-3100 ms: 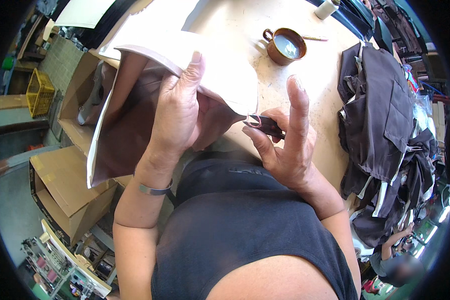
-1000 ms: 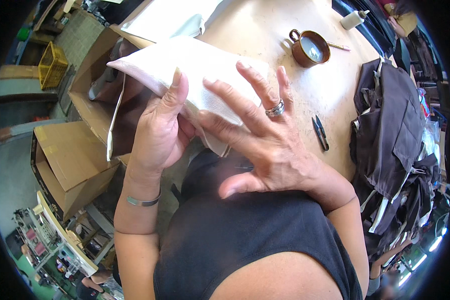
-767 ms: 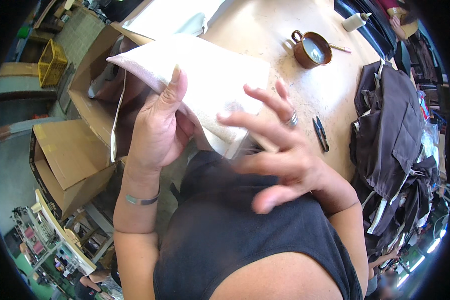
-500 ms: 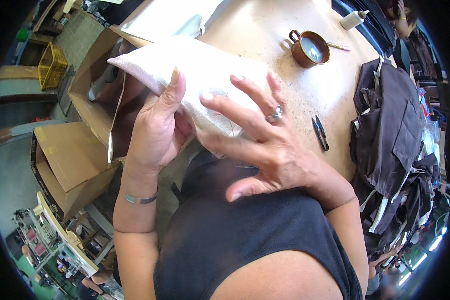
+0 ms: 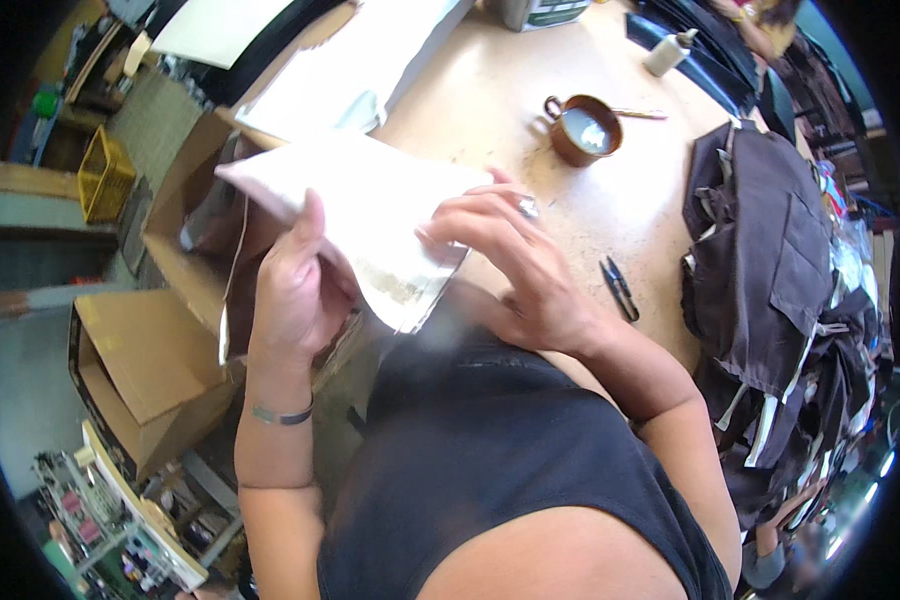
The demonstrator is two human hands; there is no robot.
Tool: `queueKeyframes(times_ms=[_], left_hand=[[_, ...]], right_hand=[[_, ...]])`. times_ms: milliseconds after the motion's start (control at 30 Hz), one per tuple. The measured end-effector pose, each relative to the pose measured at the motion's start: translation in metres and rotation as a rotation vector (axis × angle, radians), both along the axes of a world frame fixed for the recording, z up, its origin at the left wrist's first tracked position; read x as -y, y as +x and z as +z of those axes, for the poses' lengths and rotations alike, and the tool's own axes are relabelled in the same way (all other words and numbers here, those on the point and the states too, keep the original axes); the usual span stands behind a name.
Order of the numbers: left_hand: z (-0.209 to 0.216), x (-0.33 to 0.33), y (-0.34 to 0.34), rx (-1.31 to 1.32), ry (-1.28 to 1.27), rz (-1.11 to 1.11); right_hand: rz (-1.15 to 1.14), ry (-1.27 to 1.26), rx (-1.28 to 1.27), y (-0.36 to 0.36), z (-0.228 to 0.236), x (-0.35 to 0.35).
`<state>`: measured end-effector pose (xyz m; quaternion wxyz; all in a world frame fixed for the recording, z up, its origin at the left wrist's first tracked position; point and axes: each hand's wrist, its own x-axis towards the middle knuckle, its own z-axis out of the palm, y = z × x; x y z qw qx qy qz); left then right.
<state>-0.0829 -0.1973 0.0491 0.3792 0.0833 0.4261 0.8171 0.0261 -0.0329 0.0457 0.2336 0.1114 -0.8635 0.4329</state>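
A piece of white cloth, folded or layered, spans the space between my hands. My left hand is closed on its left side, thumb up along the near edge and the other fingers partly hidden under it. On the right side of the cloth rest the bent fingertips of my right hand, which wears a ring; its thumb is apart from the fingers and partly blurred. A loose white strip hangs from the left corner. Small black thread snips lie on the table, right of my right hand.
A brown mug of cloudy liquid stands on the table, with a squeeze bottle beyond. Dark garments are heaped on the right. Open cardboard boxes and a yellow crate are on the left.
My spread right hand has drawn up and its fingers have curled onto the cloth's right side. The cloth's near corner now shows between my hands. My left hand keeps its hold.
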Motion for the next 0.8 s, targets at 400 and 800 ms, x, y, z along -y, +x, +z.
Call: queueKeyframes(times_ms=[400, 800], left_hand=[[0.024, 0.011, -0.002, -1.071, -0.567, 0.329], [0.078, 0.007, -0.034, -0.947, -0.585, -0.074]], right_hand=[[-0.501, -0.151, 0.151, -0.015, -0.022, -0.091], [-0.719, 0.725, 0.671, 0.009, -0.072, -0.174]])
